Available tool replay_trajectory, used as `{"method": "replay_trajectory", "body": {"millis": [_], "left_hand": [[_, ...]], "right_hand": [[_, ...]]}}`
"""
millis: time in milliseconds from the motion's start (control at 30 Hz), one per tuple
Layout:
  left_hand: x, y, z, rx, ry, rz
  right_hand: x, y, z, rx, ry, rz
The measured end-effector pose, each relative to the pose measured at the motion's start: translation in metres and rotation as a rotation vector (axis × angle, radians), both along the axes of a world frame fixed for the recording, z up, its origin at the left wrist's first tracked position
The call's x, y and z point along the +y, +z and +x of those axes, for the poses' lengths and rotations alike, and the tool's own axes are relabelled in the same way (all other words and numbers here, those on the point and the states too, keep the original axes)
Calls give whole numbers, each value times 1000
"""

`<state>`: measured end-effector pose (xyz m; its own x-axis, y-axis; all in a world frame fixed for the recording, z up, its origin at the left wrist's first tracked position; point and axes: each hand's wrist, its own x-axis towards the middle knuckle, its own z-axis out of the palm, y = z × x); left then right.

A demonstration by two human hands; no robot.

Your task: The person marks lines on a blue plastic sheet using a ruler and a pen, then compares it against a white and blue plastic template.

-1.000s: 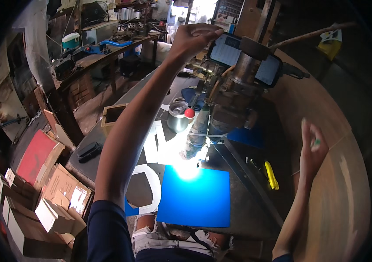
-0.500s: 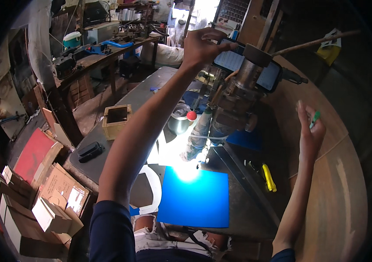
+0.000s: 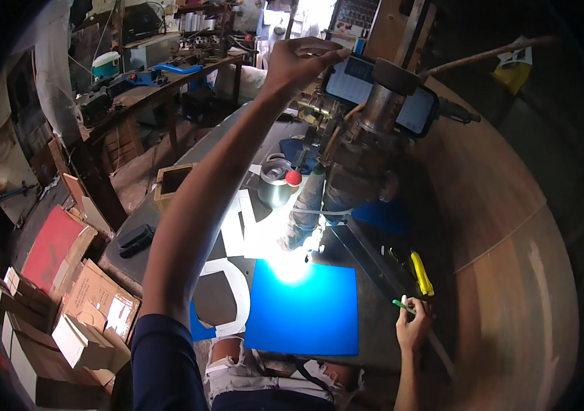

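Best done slowly: left hand (image 3: 299,61) raised to the phone (image 3: 381,92) clipped high on the grey machine column (image 3: 357,161), fingers together and pinching its upper left corner, so steady pressure there without twisting the mount. Below, on the dark surface (image 3: 374,329), a square blue sheet (image 3: 302,308), flat, glossy, glare-struck at its top edge, just beside white curved offcuts (image 3: 234,288). Smallest, right hand (image 3: 412,329) low at the surface edge, fingers clamped on a green pen (image 3: 402,305), near a yellow tool (image 3: 421,272).
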<state>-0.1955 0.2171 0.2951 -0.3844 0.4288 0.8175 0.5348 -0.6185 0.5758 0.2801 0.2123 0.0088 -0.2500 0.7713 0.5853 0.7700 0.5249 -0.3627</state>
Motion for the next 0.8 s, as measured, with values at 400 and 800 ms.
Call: {"method": "replay_trajectory", "body": {"millis": [400,800], "left_hand": [[6,-5,-7,-100,-60,-49],[12,-9,-11,-45,-38,2]], "right_hand": [[-2,-5,-10,-37,23,1],[0,-10,-7,-51,3,-11]]}}
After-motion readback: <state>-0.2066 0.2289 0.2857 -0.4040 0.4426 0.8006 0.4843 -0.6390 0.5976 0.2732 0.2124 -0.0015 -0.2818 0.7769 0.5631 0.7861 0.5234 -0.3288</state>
